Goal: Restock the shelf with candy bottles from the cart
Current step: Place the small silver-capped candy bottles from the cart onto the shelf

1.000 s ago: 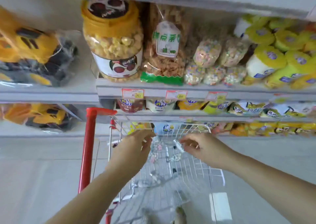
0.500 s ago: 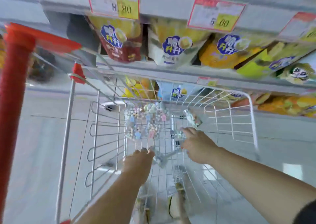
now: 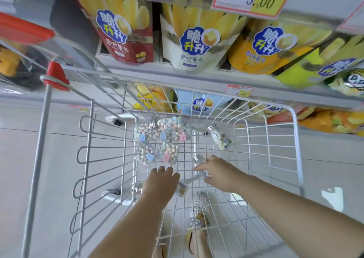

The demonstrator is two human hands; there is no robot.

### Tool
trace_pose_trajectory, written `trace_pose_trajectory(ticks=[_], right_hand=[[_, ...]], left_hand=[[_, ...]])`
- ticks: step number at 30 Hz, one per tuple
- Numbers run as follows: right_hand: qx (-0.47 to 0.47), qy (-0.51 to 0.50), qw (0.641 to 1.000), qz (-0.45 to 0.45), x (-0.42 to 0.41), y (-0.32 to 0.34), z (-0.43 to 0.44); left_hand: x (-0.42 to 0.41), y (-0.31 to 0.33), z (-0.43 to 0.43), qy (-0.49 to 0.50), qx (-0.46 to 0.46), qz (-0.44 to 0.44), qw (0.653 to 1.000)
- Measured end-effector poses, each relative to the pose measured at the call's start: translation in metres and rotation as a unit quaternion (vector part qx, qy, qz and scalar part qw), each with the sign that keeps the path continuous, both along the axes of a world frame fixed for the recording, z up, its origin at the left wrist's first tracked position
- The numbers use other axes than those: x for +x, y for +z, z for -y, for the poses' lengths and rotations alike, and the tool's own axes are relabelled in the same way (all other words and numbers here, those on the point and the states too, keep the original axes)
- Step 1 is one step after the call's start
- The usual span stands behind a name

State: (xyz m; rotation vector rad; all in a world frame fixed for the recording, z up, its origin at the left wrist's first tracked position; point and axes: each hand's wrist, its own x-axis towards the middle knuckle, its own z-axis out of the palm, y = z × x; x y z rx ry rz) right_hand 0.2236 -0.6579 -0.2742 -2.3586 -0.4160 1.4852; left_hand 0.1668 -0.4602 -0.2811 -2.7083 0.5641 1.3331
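Clear bottle [image 3: 201, 164] — now in right hand [image 3: 218, 174]

Inside the wire cart [image 3: 37, 159], the left hand [image 3: 160, 185] grips a flat-lying candy bottle [image 3: 182, 188], the right hand [image 3: 220, 174] holds a second bottle [image 3: 200, 160], with loose bottles [image 3: 157, 137] beyond.

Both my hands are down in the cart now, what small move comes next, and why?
Probably close the left hand round the lying bottle beneath it and lift both hands. The right hand grips a second bottle, while the left only covers its own, its grip hidden. More bottles wait in the cart.
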Motion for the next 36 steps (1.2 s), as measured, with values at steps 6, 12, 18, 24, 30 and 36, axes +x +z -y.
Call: trace_pose_trajectory(ticks=[6, 12, 18, 24, 30, 36], right_hand=[[0.081, -0.245, 0.959, -0.116, 0.001, 0.063, 0.001], [0.2, -0.392, 0.882, -0.167, 0.008, 0.18, -0.008], [0.375, -0.511, 0.733, -0.246, 0.005, 0.327, -0.028], [0.476, -0.537, 0.648, -0.254, -0.014, 0.444, -0.059], [0.433, -0.561, 0.702, -0.074, -0.015, 0.523, -0.066], [0.327, -0.393, 0.817, 0.266, 0.026, 0.599, -0.045]], left_hand=[[0.008, 0.049, -0.015, 0.192, -0.108, -0.087, 0.972], [0.036, 0.163, -0.044, 0.354, -0.261, -0.052, 0.897], [0.048, 0.323, -0.075, 0.389, -0.318, 0.027, 0.864], [0.036, 0.455, -0.097, 0.362, -0.369, 0.124, 0.847], [0.039, 0.529, -0.101, 0.428, -0.489, 0.142, 0.747], [0.077, 0.594, -0.084, 0.422, -0.527, 0.278, 0.683]])
